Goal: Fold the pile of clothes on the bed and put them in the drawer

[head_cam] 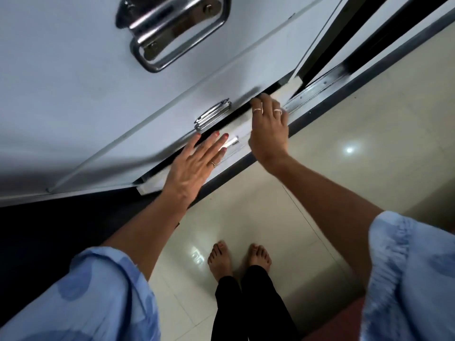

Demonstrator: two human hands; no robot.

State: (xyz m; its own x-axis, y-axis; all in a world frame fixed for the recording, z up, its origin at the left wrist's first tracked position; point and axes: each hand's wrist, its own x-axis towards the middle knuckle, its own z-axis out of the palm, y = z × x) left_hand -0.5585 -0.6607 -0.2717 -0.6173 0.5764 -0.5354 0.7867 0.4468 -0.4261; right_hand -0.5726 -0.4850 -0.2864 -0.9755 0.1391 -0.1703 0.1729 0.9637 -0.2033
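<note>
Floor: glossy cream tiles (369, 134) under bare feet.
Drawer: white metal-handled bottom drawer (236, 134), barely ajar.
Left hand (197, 163): flat, fingers straight, pressing its front.
Right hand (269, 124): fingertips hooked over its top edge.
Progress: no clothes visible; likely closing stage.

Both arms reach out straight from the body, toward about 12 o'clock. The left hand (194, 163) is flat, with its fingers straight and close together, pointing to about 1 o'clock. The right hand (269, 126) sits just beside it, at its 2 o'clock. Its fingers bend down at the tips, and its wrist is bent. Loose blue sleeves cover both upper arms. Two bare feet stand together at 6 o'clock.
</note>
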